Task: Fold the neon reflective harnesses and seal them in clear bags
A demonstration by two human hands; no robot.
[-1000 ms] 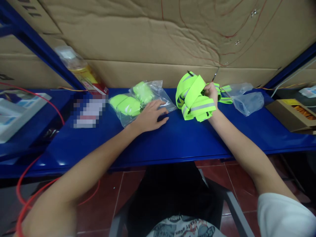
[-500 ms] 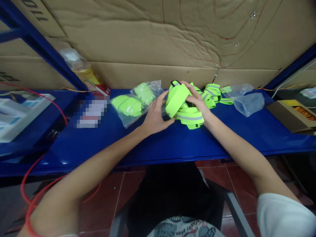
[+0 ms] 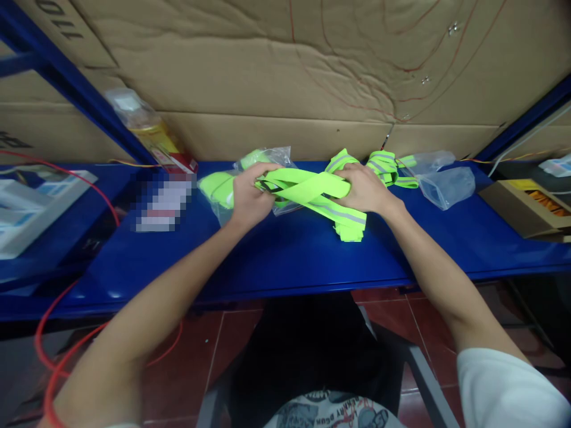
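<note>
A neon-yellow reflective strap [image 3: 312, 189] with a grey stripe is stretched between my two hands above the blue table [image 3: 285, 261]. My left hand [image 3: 253, 193] is closed around its left end, where a black piece shows near the fingers. My right hand [image 3: 363, 185] grips the other end, and a folded part of the strap hangs down below it. Behind my left hand lie clear bags of neon-yellow goods [image 3: 216, 185], partly covered by the hand. More neon-yellow straps [image 3: 382, 165] lie in loose coils just beyond my right hand.
Empty-looking clear plastic bags [image 3: 448, 185] lie at the right, near an open cardboard box [image 3: 520, 208] with orange contents. A bottle [image 3: 147, 128] stands at the back left. A white tray [image 3: 53, 211] sits far left, beside a red hose [image 3: 42, 333]. Cardboard [image 3: 232, 77] backs the table.
My hands have moved apart, the left one leftward over the bagged goods. The bunched strap is now drawn out lengthwise between them, and my left fingers have closed on it.
</note>
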